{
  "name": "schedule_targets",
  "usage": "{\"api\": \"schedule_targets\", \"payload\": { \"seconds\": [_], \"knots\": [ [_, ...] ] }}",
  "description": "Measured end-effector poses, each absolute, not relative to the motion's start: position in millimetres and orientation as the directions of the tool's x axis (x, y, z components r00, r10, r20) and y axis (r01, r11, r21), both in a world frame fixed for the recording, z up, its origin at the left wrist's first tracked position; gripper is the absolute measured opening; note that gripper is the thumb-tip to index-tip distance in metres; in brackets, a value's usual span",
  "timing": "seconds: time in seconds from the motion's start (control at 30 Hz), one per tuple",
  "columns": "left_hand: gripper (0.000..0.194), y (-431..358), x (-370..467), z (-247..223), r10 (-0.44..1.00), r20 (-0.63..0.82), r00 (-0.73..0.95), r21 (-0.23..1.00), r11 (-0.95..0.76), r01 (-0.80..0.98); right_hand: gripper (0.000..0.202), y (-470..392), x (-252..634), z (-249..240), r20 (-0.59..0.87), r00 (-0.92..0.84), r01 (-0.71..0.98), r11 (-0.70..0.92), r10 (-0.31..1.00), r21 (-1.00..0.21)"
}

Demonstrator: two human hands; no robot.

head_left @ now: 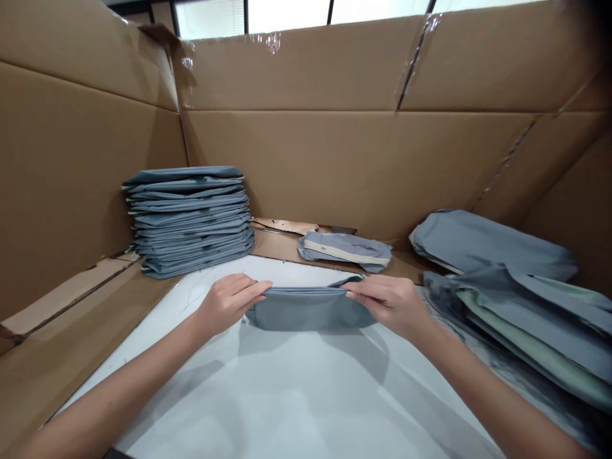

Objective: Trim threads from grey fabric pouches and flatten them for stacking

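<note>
One Folded Blue-Grey Fabric Piece (310,310) Is Filling Our Grip

Taking that piece as the clock's centre, we are pinching its nine o'clock end in our bare left hand (234,299), thumb and fingers pressing narrowly on the top edge. At three o'clock our bare right hand (389,299) is gripping the other end just as tightly, and a dark green patch (352,280) is showing beside its fingers. The top edge is running nearly straight between both grips. The piece is sitting over a smooth white marbled tabletop (296,389), which is spreading towards six o'clock; we cannot tell whether the lower edge is touching it.

At ten o'clock a tall stack of folded blue-grey fabric pieces (191,223) is standing near the left corner. At one o'clock a small flat grey fabric piece with a cream strip (344,247) is lying by the brown cardboard wall (306,159), which is rising at twelve o'clock below bright windows (287,14). Between two and three o'clock a broad grey fabric bundle (492,239) is resting, and at three o'clock, nearer us, a loose heap of grey and pale green fabric (530,319) is lying.
</note>
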State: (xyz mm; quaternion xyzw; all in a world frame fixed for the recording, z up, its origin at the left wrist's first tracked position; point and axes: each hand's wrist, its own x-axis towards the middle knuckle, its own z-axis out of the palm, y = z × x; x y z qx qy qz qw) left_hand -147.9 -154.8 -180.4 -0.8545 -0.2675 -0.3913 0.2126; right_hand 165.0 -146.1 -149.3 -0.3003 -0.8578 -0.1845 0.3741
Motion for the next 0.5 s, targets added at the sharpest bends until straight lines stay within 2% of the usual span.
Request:
{"api": "schedule_targets", "payload": {
  "seconds": [0.1,0.2,0.33,0.43,0.5],
  "knots": [
    [0.026,-153,-146,-187,0.25,0.808,0.533,-0.122,-0.815,0.567,0.013,-145,165,-155,0.768,-0.554,0.61,0.785,0.321,0.111],
    [0.024,-155,-141,-190,0.242,0.868,0.434,-0.032,-0.844,0.535,0.014,-146,165,-157,0.757,-0.579,0.582,0.804,0.301,0.125],
    [0.024,-161,-132,-190,0.339,0.89,0.304,0.13,-0.829,0.544,0.015,-155,153,-149,0.667,-0.628,0.656,0.735,0.402,0.175],
    [0.03,-166,-125,-191,0.339,0.885,0.319,0.13,-0.838,0.53,0.022,-165,128,-143,0.572,-0.688,0.669,0.695,0.447,0.261],
    [0.033,-169,-123,-192,0.339,0.884,0.323,0.13,-0.839,0.528,0.021,-168,109,-143,0.559,-0.718,0.646,0.696,0.415,0.314]
  ]
}}
